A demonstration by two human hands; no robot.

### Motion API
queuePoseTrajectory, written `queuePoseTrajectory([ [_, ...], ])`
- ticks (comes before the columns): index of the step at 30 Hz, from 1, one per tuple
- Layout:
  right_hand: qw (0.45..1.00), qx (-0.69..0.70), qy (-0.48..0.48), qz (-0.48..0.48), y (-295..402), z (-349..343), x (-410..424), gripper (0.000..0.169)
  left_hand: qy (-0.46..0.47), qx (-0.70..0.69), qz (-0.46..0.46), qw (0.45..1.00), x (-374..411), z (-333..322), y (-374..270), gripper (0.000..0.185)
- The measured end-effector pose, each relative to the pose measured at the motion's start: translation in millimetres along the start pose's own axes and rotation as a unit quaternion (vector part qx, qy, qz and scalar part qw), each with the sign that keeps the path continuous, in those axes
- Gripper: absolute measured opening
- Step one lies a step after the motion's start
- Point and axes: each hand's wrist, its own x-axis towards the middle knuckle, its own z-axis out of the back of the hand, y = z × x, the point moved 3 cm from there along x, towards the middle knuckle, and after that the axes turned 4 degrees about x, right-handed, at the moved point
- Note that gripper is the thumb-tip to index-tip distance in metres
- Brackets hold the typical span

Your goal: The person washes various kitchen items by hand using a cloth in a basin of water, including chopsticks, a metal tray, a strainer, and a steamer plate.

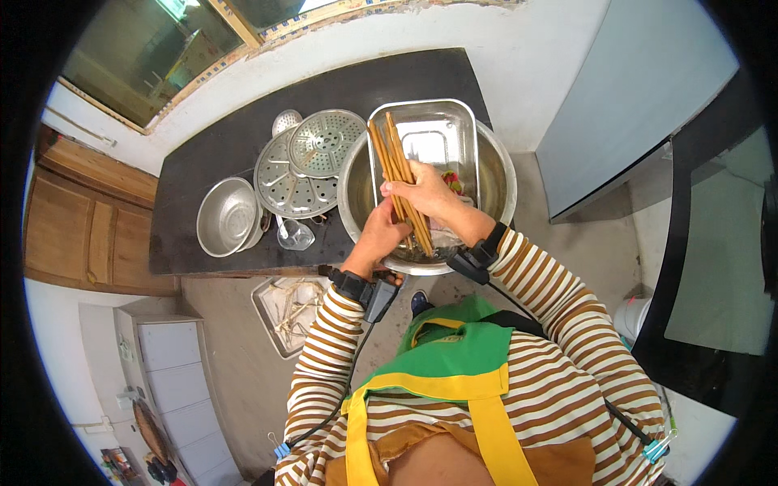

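Note:
My right hand (430, 189) grips a bundle of wooden chopsticks (394, 149) around the middle. Close below it, my left hand (382, 232) is on the lower part of the same bundle, its fingers curled against the sticks. Both hands are over a wide metal basin (503, 182). A rectangular perforated metal tray (465, 121) sits tilted in the basin, its far end over the rim. Partly behind my right wrist is a small red and green item (451, 180) that I cannot identify. The basin's bottom is mostly hidden by my hands and the tray.
On the dark tabletop (407, 76) lie two round perforated steamer plates (325, 143), a skimmer (287, 121), a metal pot (228, 215) and a clear cup (296, 236). A floor tray (292, 313) holds twig-like pieces. A grey cabinet (620, 103) stands right.

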Motion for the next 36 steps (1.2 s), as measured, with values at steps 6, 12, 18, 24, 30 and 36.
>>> queuePoseTrajectory([
  [6, 0.969, 0.227, 0.075, -0.053, 7, -16, 10, 0.045, -0.052, -0.345, -0.031, 0.937, 10, 22, -22, 0.046],
  [12, 0.997, -0.068, -0.039, 0.012, -14, 19, 9, 0.032, -0.11, -0.384, 0.029, 0.916, 16, 46, -10, 0.033],
  [18, 0.758, -0.615, 0.171, 0.134, -32, 35, -17, 0.021, -0.1, -0.378, 0.006, 0.92, 32, 58, -1, 0.022],
  [24, 0.744, -0.645, 0.165, -0.05, 14, 9, 9, 0.016, -0.061, -0.383, 0.016, 0.921, 47, 60, -8, 0.02],
  [30, 0.902, -0.377, 0.024, -0.208, -78, 34, 52, 0.021, -0.078, -0.397, 0.0, 0.915, 56, 60, -21, 0.049],
  [36, 0.935, -0.057, -0.021, -0.348, -80, 34, 34, 0.026, -0.083, -0.441, 0.037, 0.893, 58, 67, -15, 0.059],
])
